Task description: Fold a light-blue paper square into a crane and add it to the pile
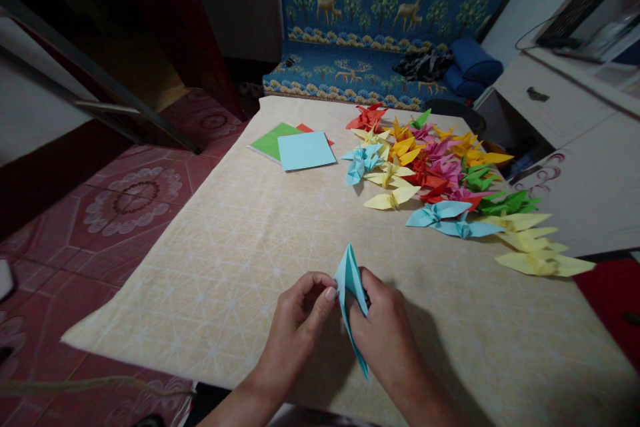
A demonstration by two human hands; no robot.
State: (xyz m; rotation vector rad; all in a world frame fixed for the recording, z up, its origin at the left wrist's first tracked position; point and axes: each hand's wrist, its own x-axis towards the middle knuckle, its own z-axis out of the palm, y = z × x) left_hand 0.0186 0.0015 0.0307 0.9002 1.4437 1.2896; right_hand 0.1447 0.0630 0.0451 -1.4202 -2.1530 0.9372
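A light blue sheet of origami paper (350,280), folded into a long pointed shape, is held above the near part of the table. My left hand (305,310) pinches its left edge between thumb and forefinger. From the other side, my right hand (383,317) grips the folded paper, with some fingers tucked behind or inside the folds and partly hidden. One point of the paper stands up between the hands, and the other hangs down toward me.
Folded paper cranes (435,173) in several colours crowd the table's right side. Square sheets of paper (306,150) lie stacked toward the back left. A patterned cloth (225,247) covers the table. Beyond are a blue sofa (345,63) and a white cabinet (575,140).
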